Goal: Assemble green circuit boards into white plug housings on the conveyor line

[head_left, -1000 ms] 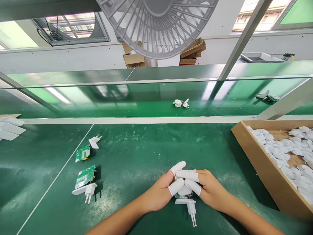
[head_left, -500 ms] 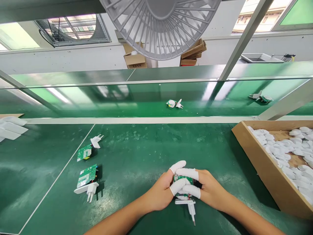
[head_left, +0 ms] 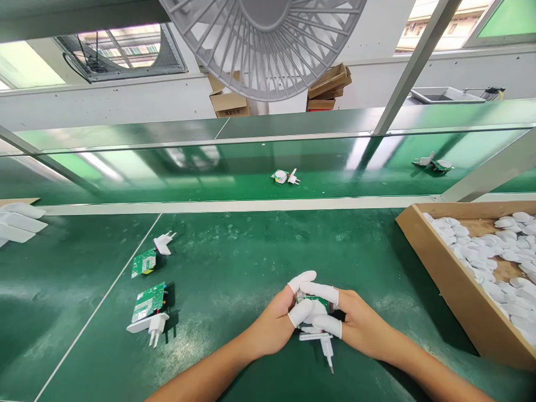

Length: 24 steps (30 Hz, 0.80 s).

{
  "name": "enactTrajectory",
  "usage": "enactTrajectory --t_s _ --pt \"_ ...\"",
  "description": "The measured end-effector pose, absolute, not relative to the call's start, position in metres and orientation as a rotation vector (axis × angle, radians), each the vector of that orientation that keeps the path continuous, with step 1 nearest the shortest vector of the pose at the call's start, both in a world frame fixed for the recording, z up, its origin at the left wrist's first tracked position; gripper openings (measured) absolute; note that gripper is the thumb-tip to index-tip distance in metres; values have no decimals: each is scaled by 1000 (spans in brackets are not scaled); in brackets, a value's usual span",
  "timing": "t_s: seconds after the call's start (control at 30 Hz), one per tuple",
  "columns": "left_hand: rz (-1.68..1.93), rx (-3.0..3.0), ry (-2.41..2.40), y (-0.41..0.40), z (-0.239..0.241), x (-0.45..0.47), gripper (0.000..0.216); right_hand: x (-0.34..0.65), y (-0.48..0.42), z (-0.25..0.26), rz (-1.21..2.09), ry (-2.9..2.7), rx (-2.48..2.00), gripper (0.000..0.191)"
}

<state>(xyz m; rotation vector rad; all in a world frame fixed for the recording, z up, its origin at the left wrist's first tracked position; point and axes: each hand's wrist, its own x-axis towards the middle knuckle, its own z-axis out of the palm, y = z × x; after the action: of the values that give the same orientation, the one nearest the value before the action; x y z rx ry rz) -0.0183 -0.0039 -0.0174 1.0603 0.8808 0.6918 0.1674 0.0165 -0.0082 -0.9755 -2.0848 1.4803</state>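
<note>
Between my two hands is a green circuit board with a white two-pin plug at its near end, pins pointing toward me. A white round piece lies against the board, partly under my fingers. My left hand closes on the board's left side, thumb at the white piece. From the right, my right hand grips the same board with thumb and forefinger. White finger cots cover the visible fingertips. The board's underside is hidden. To the left lie another board with plug and a smaller-looking one.
At right stands a cardboard box full of white round pieces. Boards with plugs lie on the green belt behind the metal rail. A fan hangs overhead. White casings sit far left.
The white round piece now shows more fully on the board, with my thumbs further apart. Boards on the belt have shifted left. The view has tilted slightly.
</note>
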Motion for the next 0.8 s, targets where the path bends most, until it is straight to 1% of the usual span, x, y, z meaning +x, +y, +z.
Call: enactTrajectory --t_s 0.23,0.4,0.6,0.8 --pt "675 1025 867 -4 -14 -17 65 170 18 -4 1536 -2116 -961 43" --pt "688 1014 855 -2 -14 -19 60 168 17 -3 1545 -2117 -992 50" --pt "686 899 802 -4 -20 -17 72 172 15 -2 1479 -2191 -950 50" --pt "691 932 793 -2 -19 -17 66 176 16 -2 1508 -2212 -971 51"
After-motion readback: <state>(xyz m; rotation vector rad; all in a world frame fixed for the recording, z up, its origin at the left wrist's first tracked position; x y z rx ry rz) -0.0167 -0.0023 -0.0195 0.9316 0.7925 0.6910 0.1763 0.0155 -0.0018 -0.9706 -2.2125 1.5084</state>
